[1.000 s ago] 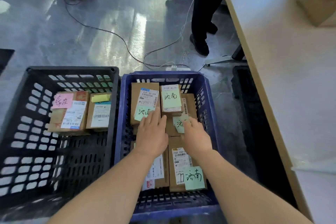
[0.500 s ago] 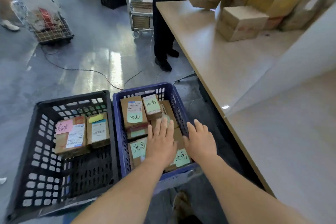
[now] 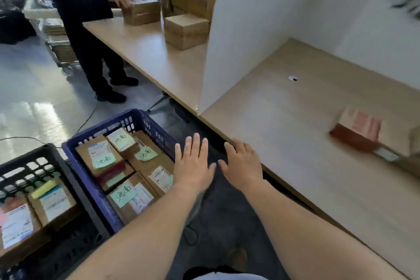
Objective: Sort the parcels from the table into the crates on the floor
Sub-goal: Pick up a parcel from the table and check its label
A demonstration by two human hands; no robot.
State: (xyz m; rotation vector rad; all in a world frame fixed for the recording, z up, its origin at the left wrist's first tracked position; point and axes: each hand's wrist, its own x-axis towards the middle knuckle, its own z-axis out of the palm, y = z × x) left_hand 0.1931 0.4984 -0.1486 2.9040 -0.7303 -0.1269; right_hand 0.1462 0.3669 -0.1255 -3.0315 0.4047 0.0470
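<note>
Both of my hands are free and hold nothing. My left hand [image 3: 193, 166] is flat with the fingers spread, hovering over the right rim of the blue crate [image 3: 106, 124]. My right hand [image 3: 243, 166] is just as open, over the dark gap between that crate and the near edge of the table [image 3: 284, 177], its fingertips close to that edge.

The next parcel [image 3: 356, 130] lies on the table toward its right end, back from the near edge and well apart from both hands. It is blurred, but I read it as a small cardboard box with a red side and a pale printed top. A second box [image 3: 395, 157] sits just beside it at the right border of the view, mostly cut off.

I judge the parcel to be light and stiff, an easy one-handed lift. Its flat faces should not be slippery, though any glossy print or tape could be. I would take it across two opposite sides, thumb on one and fingers on the other, and keep the top facing up so any label can be read before picking a crate. I cannot tell what is inside, so I would lower it in and not drop it.

The blue crate already holds several boxes [image 3: 100, 154] with green notes, and the black crate [image 3: 27, 159] to its left holds two
</note>
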